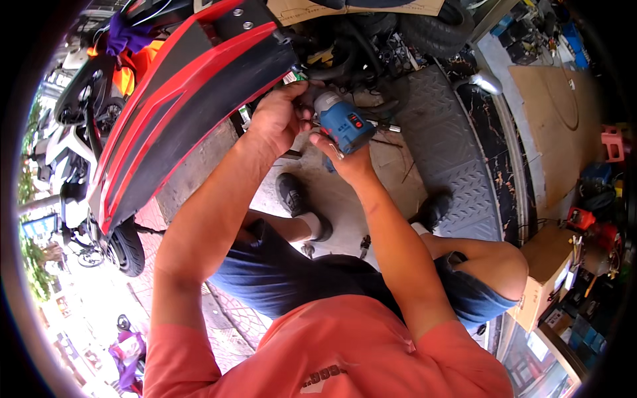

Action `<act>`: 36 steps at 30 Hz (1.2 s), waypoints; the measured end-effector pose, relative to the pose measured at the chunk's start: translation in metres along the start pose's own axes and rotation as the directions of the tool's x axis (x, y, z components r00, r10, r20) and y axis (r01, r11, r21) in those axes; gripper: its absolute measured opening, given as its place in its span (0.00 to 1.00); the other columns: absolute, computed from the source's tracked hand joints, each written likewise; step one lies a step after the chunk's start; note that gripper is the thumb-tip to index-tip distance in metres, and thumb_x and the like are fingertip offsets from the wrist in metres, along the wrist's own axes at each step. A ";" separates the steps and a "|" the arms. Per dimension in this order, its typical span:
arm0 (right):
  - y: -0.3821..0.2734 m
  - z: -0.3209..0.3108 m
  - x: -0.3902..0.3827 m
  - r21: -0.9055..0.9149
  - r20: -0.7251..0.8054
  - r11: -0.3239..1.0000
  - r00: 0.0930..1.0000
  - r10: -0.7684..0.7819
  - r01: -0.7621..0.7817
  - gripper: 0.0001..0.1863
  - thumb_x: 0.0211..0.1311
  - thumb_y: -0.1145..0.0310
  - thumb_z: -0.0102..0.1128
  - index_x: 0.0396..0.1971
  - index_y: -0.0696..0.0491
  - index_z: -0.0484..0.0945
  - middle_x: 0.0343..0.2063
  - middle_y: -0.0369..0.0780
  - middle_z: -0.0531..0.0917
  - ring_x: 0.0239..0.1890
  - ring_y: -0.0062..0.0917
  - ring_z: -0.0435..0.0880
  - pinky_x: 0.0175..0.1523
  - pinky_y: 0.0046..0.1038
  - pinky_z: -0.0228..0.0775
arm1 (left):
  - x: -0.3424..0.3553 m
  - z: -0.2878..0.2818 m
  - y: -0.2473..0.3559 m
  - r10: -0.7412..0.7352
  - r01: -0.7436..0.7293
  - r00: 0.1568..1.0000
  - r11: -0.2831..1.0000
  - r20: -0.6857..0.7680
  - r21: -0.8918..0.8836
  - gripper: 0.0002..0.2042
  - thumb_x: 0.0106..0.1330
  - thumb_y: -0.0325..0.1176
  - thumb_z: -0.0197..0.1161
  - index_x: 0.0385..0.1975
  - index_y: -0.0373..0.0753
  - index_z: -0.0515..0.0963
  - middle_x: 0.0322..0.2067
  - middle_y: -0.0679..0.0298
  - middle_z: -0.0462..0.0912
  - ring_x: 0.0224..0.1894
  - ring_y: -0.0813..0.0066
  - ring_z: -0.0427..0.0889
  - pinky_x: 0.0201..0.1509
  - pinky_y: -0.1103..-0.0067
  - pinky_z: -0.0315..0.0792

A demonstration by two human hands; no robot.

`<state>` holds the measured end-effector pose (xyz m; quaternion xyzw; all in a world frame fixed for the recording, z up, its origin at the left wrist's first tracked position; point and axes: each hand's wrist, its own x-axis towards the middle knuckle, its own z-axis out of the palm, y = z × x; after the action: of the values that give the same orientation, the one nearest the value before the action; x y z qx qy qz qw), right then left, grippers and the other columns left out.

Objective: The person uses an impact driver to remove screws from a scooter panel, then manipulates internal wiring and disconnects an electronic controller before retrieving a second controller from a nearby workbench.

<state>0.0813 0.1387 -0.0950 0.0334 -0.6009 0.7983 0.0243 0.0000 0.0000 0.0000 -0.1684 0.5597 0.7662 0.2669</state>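
A blue cordless drill (346, 127) with a grey nose is gripped in my right hand (349, 163), its front end pointing away from me toward the upper left. Just left of that nose, my left hand (273, 118) has its fingers bent together beside the end of a red and black scooter body panel (199, 99). What those fingers hold, if anything, is hidden. The panel slants across the upper left, close to my left wrist. Dark scooter parts (345, 56) lie beyond both hands, and the drill's tip is lost among them.
My shoes (292, 192) rest on the floor between a scooter wheel (126, 249) at left and a grey ridged ramp (458, 159) at right. A loose tyre (434, 33) lies at the back. Cardboard boxes (544, 272) and tools crowd the right side.
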 end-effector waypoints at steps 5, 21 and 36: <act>0.032 0.012 0.015 0.501 -0.023 0.863 0.995 0.095 -0.071 0.24 0.62 0.85 0.67 0.58 0.58 0.78 0.49 0.37 0.86 0.49 0.20 0.85 0.56 0.24 0.79 | 0.025 -0.001 -0.010 0.058 -0.060 0.997 0.997 -0.054 -0.038 0.11 0.77 0.34 0.55 0.47 0.37 0.83 0.29 0.69 0.76 0.27 0.80 0.71 0.28 0.79 0.69; 0.057 0.036 0.033 0.563 -0.004 0.826 0.999 0.034 -0.026 0.26 0.62 0.82 0.69 0.60 0.56 0.77 0.52 0.37 0.86 0.51 0.19 0.84 0.58 0.28 0.79 | 0.035 -0.022 0.004 0.077 -0.077 0.997 0.996 0.003 0.044 0.12 0.77 0.34 0.57 0.51 0.36 0.80 0.35 0.68 0.81 0.30 0.80 0.74 0.33 0.79 0.71; 0.052 -0.016 0.047 -0.289 -0.076 0.948 0.984 -0.162 0.134 0.22 0.55 0.77 0.75 0.51 0.56 0.80 0.43 0.40 0.87 0.44 0.23 0.85 0.52 0.28 0.79 | 0.034 -0.007 -0.013 0.230 -0.230 0.937 0.973 -0.262 0.030 0.05 0.73 0.35 0.62 0.38 0.42 0.80 0.27 0.70 0.77 0.29 0.80 0.75 0.27 0.80 0.68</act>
<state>0.0298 0.1400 -0.1456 0.0353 -0.7025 0.7009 0.1184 -0.0198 0.0037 -0.0319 -0.2025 0.6055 0.7634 0.0984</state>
